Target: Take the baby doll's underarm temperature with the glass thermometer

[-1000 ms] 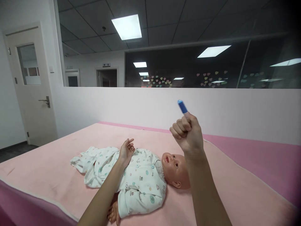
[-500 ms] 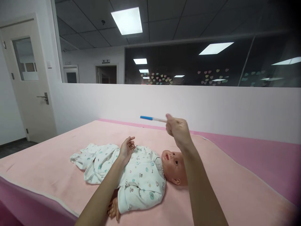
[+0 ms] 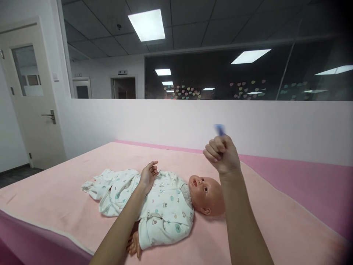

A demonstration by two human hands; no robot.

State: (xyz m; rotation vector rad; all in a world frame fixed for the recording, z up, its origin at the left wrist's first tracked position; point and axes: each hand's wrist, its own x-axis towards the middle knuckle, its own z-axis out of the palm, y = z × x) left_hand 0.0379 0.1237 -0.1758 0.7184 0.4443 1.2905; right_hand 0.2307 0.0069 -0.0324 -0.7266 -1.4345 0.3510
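My right hand [image 3: 223, 152] is raised above the doll's head, its fingers closed in a fist around a slim thermometer [image 3: 220, 129]. Only the thermometer's blue end shows, blurred, above the thumb; the rest is hidden in the fist. My left hand [image 3: 149, 176] rests palm up on the doll's middle, fingers loosely curled and apart, holding nothing. The baby doll [image 3: 168, 206] lies on its back, head to the right, in a white printed outfit with green and brown motifs. One doll hand [image 3: 134, 244] sticks out of the near sleeve.
A pale pink mat [image 3: 68, 198] with a light edge covers the table under the doll. Deeper pink surface [image 3: 309, 184] shows at the right and front. Behind stands a low white wall [image 3: 165, 121] with windows above. A door [image 3: 35, 110] is at the left.
My right hand has moved right and turned, so the thermometer, which pointed left with its shaft showing, now points up with only its blue end visible. The left hand and doll stay put.
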